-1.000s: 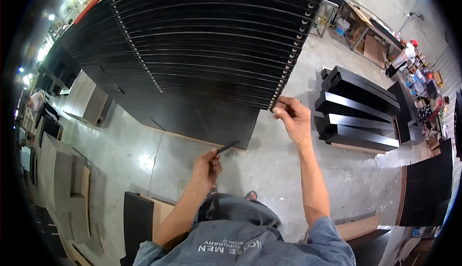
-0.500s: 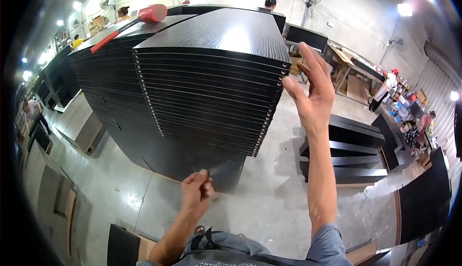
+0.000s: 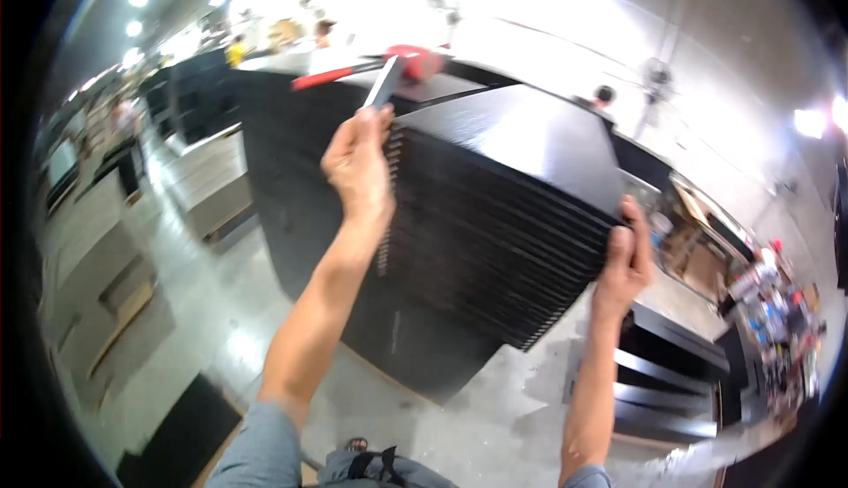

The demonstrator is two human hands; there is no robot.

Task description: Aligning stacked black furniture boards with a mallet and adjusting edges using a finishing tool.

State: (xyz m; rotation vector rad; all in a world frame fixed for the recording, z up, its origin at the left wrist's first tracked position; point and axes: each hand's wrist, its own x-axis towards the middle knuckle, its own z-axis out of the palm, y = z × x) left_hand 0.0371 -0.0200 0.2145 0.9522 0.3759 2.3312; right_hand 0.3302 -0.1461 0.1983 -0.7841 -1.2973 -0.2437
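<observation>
A tall stack of black panels [image 3: 495, 210] stands before me, with rows of small holes along its front edges. My left hand [image 3: 360, 166] is raised at the stack's left front corner, its fingers closed on a flat grey strip [image 3: 382, 83] that points up and away. What kind of tool the strip is I cannot make out. My right hand [image 3: 625, 263] is at the right front corner of the glossy top panel [image 3: 539, 139], thumb in front and fingers round the side. Behind the strip, a red-headed mallet [image 3: 325, 78] lies on the neighbouring stack.
More black boards [image 3: 667, 373] lie on the floor to the right. Grey panel stacks [image 3: 212, 183] stand at the left, and a dark board [image 3: 181, 435] is at the lower left. A workbench [image 3: 702, 241] and several people are farther back.
My left hand has risen from low in front of the stack to its upper left corner, bringing the strip up. My right hand has closed in on the right corner. The view has swung.
</observation>
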